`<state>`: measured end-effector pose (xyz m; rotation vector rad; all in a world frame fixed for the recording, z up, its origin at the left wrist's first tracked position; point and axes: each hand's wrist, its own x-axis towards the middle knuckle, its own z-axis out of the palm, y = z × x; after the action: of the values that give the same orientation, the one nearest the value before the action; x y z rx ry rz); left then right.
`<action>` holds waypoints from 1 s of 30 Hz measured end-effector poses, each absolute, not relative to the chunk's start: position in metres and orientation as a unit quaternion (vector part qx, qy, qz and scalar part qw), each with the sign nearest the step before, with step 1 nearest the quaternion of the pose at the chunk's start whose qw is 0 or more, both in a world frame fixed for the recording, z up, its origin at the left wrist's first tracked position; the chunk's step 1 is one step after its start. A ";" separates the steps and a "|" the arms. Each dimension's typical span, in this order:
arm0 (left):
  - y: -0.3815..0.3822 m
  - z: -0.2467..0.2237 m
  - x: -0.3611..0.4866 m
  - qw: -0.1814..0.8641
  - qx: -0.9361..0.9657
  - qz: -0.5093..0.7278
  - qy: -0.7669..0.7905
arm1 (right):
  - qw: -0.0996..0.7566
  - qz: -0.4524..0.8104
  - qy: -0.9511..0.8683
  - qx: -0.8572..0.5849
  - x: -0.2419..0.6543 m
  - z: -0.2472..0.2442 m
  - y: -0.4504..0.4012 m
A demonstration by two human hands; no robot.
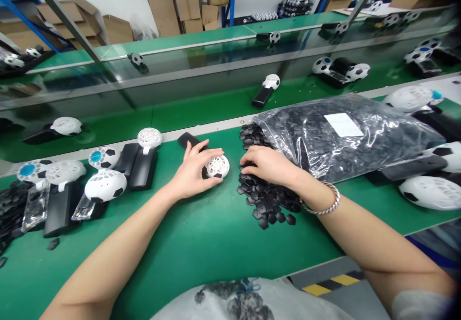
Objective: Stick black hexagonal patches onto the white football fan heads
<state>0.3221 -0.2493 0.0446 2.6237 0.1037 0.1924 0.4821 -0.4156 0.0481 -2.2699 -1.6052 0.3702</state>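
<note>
The right hand (pixel 264 164) touches black pieces (pixel 265 202) beside an illegibly labelled bag (pixel 389 130).

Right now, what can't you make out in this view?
In the head view:
Whether the right hand holds one of the black pentagonal pieces: the hand hides it.
The underside of the white, black-patched shell in the left hand: its top hides it.
Any print on the white paper label: too small.
The lower-right white plastic shell: cut off by the right edge.
</note>
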 end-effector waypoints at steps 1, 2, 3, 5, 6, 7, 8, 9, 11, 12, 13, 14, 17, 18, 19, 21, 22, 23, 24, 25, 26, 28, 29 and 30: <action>-0.250 0.046 0.322 0.266 0.962 0.052 0.033 | 0.147 0.128 -0.562 -0.804 0.481 0.047 -0.416; -0.252 0.047 0.322 0.282 0.958 0.039 0.032 | 0.135 0.128 -0.559 -0.808 0.479 0.046 -0.415; -0.253 0.047 0.322 0.295 0.954 0.037 0.040 | 0.127 0.130 -0.555 -0.812 0.477 0.045 -0.414; -0.255 0.046 0.322 0.311 0.946 0.060 0.063 | 0.122 0.138 -0.550 -0.815 0.476 0.044 -0.411; -0.256 0.045 0.322 0.316 0.943 0.076 0.066 | 0.119 0.142 -0.547 -0.816 0.476 0.044 -0.410; -0.256 0.043 0.322 0.322 0.941 0.086 0.060 | 0.118 0.145 -0.546 -0.817 0.476 0.045 -0.409; -0.255 0.043 0.322 0.330 0.939 0.087 0.043 | 0.119 0.148 -0.543 -0.818 0.477 0.045 -0.408; -0.255 0.042 0.322 0.339 0.937 0.082 0.021 | 0.123 0.155 -0.540 -0.818 0.478 0.045 -0.408; -0.254 0.041 0.321 0.347 0.935 0.068 -0.007 | 0.143 0.181 -0.533 -0.814 0.480 0.045 -0.408; -0.255 0.041 0.320 0.343 0.937 0.069 0.006 | 0.159 0.195 -0.529 -0.810 0.480 0.045 -0.408; -0.256 0.040 0.320 0.335 0.939 0.076 0.036 | 0.176 0.206 -0.526 -0.806 0.479 0.045 -0.409; -0.257 0.039 0.319 0.327 0.938 0.085 0.075 | 0.191 0.209 -0.528 -0.800 0.479 0.046 -0.409; -0.260 0.037 0.318 0.327 0.928 0.098 0.147 | 0.251 0.182 -0.564 -0.766 0.473 0.048 -0.411; -0.260 0.037 0.318 0.336 0.927 0.092 0.138 | 0.276 0.174 -0.580 -0.747 0.470 0.049 -0.411; -0.259 0.037 0.318 0.346 0.927 0.083 0.118 | 0.302 0.168 -0.595 -0.726 0.467 0.050 -0.412; -0.256 0.037 0.318 0.364 0.926 0.070 0.079 | 0.343 0.162 -0.620 -0.687 0.461 0.051 -0.413; -0.255 0.037 0.318 0.370 0.924 0.067 0.067 | 0.353 0.157 -0.632 -0.672 0.458 0.050 -0.414; -0.253 0.037 0.318 0.375 0.923 0.066 0.059 | 0.357 0.149 -0.645 -0.659 0.456 0.050 -0.414; -0.252 0.036 0.318 0.378 0.922 0.067 0.056 | 0.359 0.139 -0.657 -0.649 0.453 0.048 -0.414; -0.252 0.036 0.318 0.379 0.921 0.069 0.054 | 0.359 0.124 -0.668 -0.640 0.451 0.047 -0.413; -0.252 0.036 0.318 0.381 0.920 0.070 0.053 | 0.359 0.106 -0.676 -0.634 0.450 0.045 -0.412; -0.252 0.035 0.318 0.386 0.918 0.069 0.052 | 0.358 0.067 -0.687 -0.629 0.447 0.041 -0.409; -0.253 0.034 0.319 0.389 0.917 0.070 0.052 | 0.356 0.049 -0.691 -0.627 0.446 0.039 -0.407; -0.253 0.033 0.319 0.393 0.915 0.071 0.052 | 0.354 0.034 -0.697 -0.622 0.445 0.038 -0.405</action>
<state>0.3189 -0.2529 0.0333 2.3234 0.1332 0.1803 0.4446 -0.4051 0.0376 -1.6093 -1.8032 0.0879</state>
